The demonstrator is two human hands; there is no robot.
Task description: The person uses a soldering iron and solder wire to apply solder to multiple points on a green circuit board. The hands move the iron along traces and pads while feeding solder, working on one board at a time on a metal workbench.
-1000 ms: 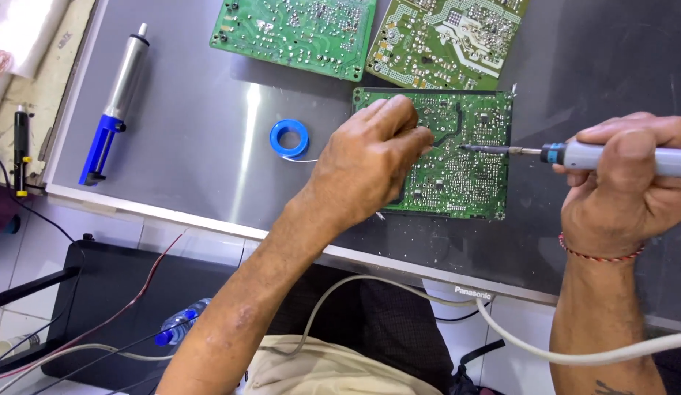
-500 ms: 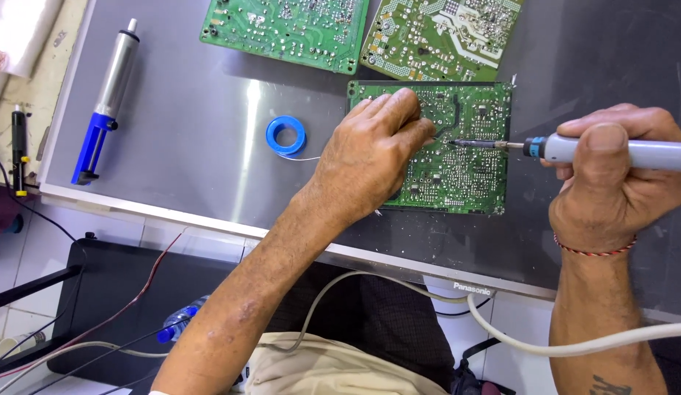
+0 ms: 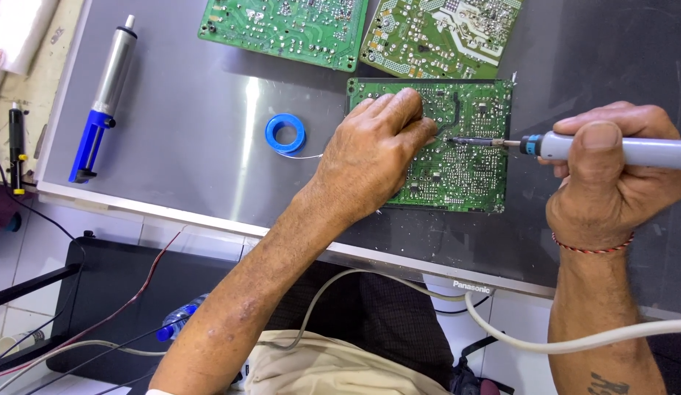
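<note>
Your left hand (image 3: 370,157) presses the board (image 3: 465,153) flat, fingers together; right hand (image 3: 611,179) grips the iron (image 3: 574,146); bare panel (image 3: 194,146) leftward.

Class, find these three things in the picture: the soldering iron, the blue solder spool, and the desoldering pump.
Soldering iron (image 3: 611,148), head view: on its grey handle, beside the right hand's thumb.
Blue solder spool (image 3: 285,134), head view: on the blue ring.
Desoldering pump (image 3: 110,73), head view: on its silver barrel.
</note>
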